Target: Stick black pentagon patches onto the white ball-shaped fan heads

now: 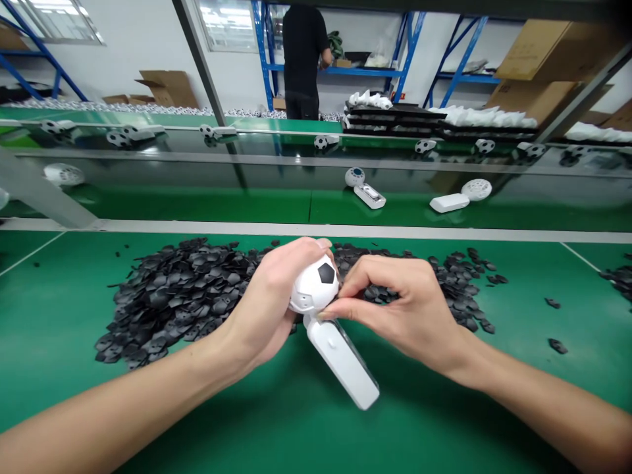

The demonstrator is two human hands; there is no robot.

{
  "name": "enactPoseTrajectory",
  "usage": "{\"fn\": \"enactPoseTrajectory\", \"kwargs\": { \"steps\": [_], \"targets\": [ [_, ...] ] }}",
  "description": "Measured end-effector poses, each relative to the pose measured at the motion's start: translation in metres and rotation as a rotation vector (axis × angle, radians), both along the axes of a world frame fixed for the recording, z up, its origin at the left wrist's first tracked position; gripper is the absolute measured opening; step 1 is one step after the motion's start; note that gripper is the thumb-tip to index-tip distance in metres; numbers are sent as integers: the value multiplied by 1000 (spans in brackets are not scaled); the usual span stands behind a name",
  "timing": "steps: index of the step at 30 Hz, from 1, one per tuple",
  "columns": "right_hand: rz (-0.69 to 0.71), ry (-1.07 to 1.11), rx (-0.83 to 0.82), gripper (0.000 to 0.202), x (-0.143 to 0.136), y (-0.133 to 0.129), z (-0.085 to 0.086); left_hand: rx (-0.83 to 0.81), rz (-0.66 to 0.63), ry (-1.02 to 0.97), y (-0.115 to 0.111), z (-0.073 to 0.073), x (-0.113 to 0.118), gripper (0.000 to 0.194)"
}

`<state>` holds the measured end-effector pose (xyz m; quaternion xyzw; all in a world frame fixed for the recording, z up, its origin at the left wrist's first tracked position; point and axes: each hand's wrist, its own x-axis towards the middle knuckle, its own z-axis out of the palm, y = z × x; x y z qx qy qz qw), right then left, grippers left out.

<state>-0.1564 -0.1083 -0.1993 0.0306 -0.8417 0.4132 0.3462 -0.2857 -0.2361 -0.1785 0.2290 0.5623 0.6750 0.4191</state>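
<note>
My left hand [264, 296] is wrapped around the ball-shaped head of a white football-patterned device [342, 362]. One black pentagon shows on top of the ball, and the flat white handle slants down to the lower right. Thumb and forefinger of my right hand [412, 306] are pinched against the ball's right side, close to the handle joint. Whatever lies between those fingertips is hidden. Behind both hands a heap of small black plastic pieces [192, 289] spreads over the green table [207, 421].
Beyond a pale rail [345, 230], a green conveyor belt [237, 204] carries several similar white devices [369, 195]. More football-patterned units line a ledge behind it. Loose black pieces [557, 345] lie at right. A person in black [303, 59] stands at blue shelving, near stacked trays [390, 122] and cardboard boxes [170, 87].
</note>
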Motion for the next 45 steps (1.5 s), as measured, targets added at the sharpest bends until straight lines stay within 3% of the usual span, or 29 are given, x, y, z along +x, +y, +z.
{"fn": "enactPoseTrajectory", "kwargs": {
  "steps": [7,12,15,18,20,22,24,27,29,32,34,37,41,45],
  "targets": [
    [-54,-140,-137,32,-4,-2,0,-25,-33,66,1,-1,-3,38],
    [-9,-195,-129,39,-3,4,-6,0,-73,28,3,-8,-1,35],
    [-49,-135,-3,41,-2,5,-19,-1,-71,-22,3,-12,0,29],
    [-138,87,249,34,-6,3,-31,15,-62,-52,3,-12,3,26],
    [-182,214,385,32,-9,0,-33,47,-24,-107,3,-9,6,25],
    [-210,215,413,31,-12,-2,-28,58,31,-180,3,-5,7,24],
    [-192,97,283,31,-12,2,-15,44,51,-219,3,1,7,21],
    [-195,-106,53,34,-5,20,9,64,-46,-135,-1,16,1,18],
    [-256,-319,117,32,3,36,19,85,-47,-19,-5,27,-3,19],
    [-299,-765,387,11,13,54,23,87,74,121,-7,38,-8,23],
    [-315,-909,512,7,15,59,19,88,92,179,-5,36,-8,25],
    [-340,-946,605,5,14,59,13,91,83,272,-3,25,-6,22],
    [-346,-1009,608,4,9,57,8,116,101,451,-5,11,-6,17],
    [-363,-1060,531,7,5,55,5,94,74,510,-7,7,-9,14]
  ]
}}
